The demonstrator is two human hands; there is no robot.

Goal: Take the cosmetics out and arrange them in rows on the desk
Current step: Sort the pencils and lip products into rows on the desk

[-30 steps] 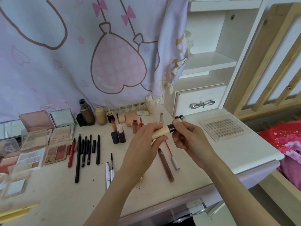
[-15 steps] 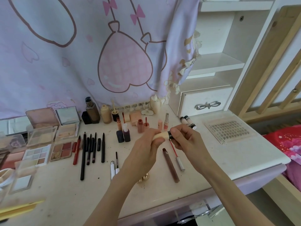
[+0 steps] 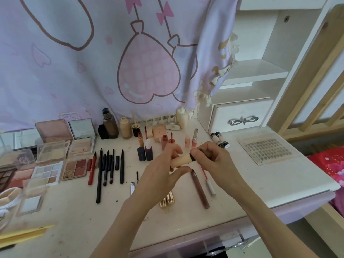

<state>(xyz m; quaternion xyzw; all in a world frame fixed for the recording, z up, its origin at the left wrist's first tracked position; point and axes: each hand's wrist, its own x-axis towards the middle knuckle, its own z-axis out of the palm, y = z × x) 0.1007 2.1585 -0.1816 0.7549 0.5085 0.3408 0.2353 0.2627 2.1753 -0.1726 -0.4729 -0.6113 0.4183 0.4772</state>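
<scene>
Above the middle of the desk (image 3: 279,181) I hold a beige concealer tube (image 3: 180,160) with a black cap. My left hand (image 3: 160,172) grips the beige body and my right hand (image 3: 214,159) pinches the black cap end. Under my hands lie a brown lip-gloss tube (image 3: 201,190), a thin red pencil with a silver cap (image 3: 208,180) and gold lipstick tubes (image 3: 167,200). A row of dark pencils (image 3: 108,169) lies to the left. Eyeshadow palettes (image 3: 74,168) sit further left. Small bottles and lip tints (image 3: 149,146) stand behind.
Foundation bottles (image 3: 110,125) stand at the back by a pink curtain. Two black-and-white tubes (image 3: 219,140) and a lash tray (image 3: 268,148) lie on the right. A white drawer unit (image 3: 242,118) and shelves rise at the back right. A red bedspread (image 3: 331,162) is beyond the desk's right edge.
My hands have lowered slightly toward the desk with the tube, and my right fingers have closed further over its black cap. The camera has tilted, shifting the scene.
</scene>
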